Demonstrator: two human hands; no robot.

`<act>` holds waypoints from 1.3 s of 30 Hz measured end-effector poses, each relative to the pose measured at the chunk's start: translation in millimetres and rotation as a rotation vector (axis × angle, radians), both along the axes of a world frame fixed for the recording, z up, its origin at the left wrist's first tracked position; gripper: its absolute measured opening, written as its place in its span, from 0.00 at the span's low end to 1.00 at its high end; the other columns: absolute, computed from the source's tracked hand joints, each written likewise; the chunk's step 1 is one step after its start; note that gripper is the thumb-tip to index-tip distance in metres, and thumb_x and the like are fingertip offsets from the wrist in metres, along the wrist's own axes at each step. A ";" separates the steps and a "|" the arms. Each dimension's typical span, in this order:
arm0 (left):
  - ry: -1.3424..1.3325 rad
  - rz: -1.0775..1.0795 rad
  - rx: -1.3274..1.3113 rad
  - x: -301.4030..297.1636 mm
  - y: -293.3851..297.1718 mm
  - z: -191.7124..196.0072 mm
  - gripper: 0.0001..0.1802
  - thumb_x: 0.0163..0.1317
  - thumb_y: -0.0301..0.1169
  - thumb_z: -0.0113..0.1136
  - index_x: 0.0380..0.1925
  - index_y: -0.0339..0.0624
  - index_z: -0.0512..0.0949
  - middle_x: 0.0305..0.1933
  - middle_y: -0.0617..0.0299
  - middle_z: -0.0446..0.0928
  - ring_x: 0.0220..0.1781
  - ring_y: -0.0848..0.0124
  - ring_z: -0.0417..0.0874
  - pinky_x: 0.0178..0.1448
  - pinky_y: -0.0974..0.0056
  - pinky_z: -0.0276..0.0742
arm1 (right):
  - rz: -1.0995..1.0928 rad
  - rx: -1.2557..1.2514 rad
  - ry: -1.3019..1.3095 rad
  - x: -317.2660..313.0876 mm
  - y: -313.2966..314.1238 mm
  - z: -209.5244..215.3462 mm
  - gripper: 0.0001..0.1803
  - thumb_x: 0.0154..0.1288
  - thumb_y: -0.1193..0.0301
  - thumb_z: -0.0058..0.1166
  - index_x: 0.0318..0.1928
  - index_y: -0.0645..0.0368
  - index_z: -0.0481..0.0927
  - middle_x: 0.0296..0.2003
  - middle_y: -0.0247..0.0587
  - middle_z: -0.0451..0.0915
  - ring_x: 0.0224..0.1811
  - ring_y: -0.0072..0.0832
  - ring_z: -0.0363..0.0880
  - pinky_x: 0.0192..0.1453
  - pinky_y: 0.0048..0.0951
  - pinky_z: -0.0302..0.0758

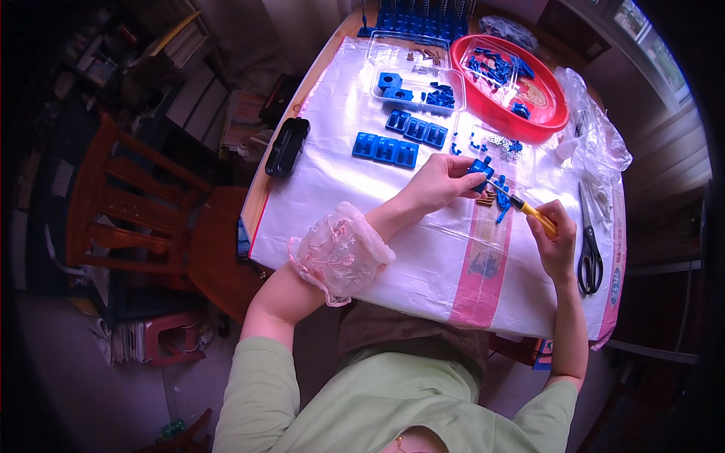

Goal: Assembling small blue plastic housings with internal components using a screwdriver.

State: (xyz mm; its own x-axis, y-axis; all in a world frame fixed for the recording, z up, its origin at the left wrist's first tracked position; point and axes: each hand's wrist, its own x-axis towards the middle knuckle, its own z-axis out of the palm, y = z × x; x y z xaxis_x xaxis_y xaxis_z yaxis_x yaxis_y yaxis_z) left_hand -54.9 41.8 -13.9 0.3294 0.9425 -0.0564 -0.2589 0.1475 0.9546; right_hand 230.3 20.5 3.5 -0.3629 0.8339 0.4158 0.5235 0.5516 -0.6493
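Note:
Between the fingers of my left hand (445, 181) is a small blue plastic block (480, 167), held just above the table. My right hand (555, 240) is closed round the yellow handle of a screwdriver (538, 216), whose dark shaft points up and left to the block. Whether the tip touches the block is too small to tell. Below the block lie several brass-coloured pins (486, 198) and slim blue plastic parts (503, 202). Farther off, small white rings (501, 143) lie in a cluster. Two rows of joined blue blocks (385, 149) rest left of my left hand.
A clear plastic tray (423, 104) holds blue parts and brass pins. Beside it stands a red basin (555, 124) with blue pieces. Black scissors (590, 264) lie at the right, near a crumpled clear bag (596, 143). A black case (288, 147) sits at the left edge.

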 end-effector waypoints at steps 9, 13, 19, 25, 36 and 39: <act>0.011 -0.003 -0.017 0.3 0.9 -0.7 0.16 0.75 0.29 0.65 0.57 0.31 0.83 0.50 0.57 0.88 0.49 0.71 0.90 0.56 0.68 0.87 | -0.005 -0.027 -0.011 -0.1 -2.0 2.9 0.08 0.68 0.79 0.66 0.40 0.64 0.78 0.28 0.36 0.81 0.28 0.18 0.78 0.32 0.23 0.72; 0.015 0.001 -0.014 0.2 1.3 -1.4 0.16 0.75 0.29 0.65 0.57 0.31 0.83 0.50 0.57 0.88 0.49 0.72 0.90 0.56 0.68 0.87 | -0.001 -0.028 -0.015 -0.9 -1.9 3.7 0.08 0.68 0.79 0.66 0.40 0.64 0.77 0.28 0.36 0.80 0.28 0.19 0.78 0.32 0.23 0.72; 0.016 -0.005 0.001 0.1 1.5 -1.5 0.15 0.75 0.28 0.65 0.56 0.31 0.83 0.49 0.58 0.88 0.48 0.73 0.90 0.56 0.68 0.87 | -0.002 -0.039 -0.005 0.4 -2.8 0.2 0.08 0.69 0.78 0.66 0.40 0.64 0.77 0.27 0.36 0.79 0.27 0.19 0.78 0.32 0.23 0.71; -0.022 0.002 0.010 -0.1 0.5 -1.3 0.15 0.74 0.28 0.65 0.56 0.30 0.83 0.49 0.58 0.88 0.48 0.73 0.90 0.56 0.68 0.87 | -0.009 -0.018 0.006 -0.7 -0.1 -1.6 0.08 0.69 0.77 0.66 0.40 0.64 0.77 0.27 0.35 0.79 0.28 0.18 0.77 0.32 0.23 0.70; 0.004 0.026 0.041 2.5 4.7 -5.4 0.17 0.74 0.29 0.66 0.57 0.29 0.83 0.51 0.55 0.87 0.49 0.72 0.90 0.56 0.68 0.87 | 0.008 0.034 0.023 4.3 10.0 -15.0 0.09 0.70 0.76 0.66 0.39 0.63 0.77 0.25 0.33 0.79 0.26 0.16 0.75 0.30 0.23 0.68; -0.003 0.024 0.044 1.7 3.9 -4.7 0.17 0.74 0.29 0.66 0.57 0.28 0.82 0.51 0.55 0.87 0.49 0.71 0.90 0.56 0.68 0.88 | 0.003 0.016 0.027 3.2 10.8 -15.1 0.09 0.70 0.76 0.66 0.39 0.63 0.77 0.24 0.34 0.79 0.26 0.16 0.75 0.30 0.23 0.68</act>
State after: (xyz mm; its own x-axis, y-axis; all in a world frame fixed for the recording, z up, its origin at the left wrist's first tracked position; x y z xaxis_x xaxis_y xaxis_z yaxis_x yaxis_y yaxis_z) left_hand -53.2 45.7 -18.6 0.3070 0.9516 -0.0137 -0.2644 0.0991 0.9593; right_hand 233.5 31.3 -11.6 -0.3538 0.8259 0.4390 0.5043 0.5637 -0.6541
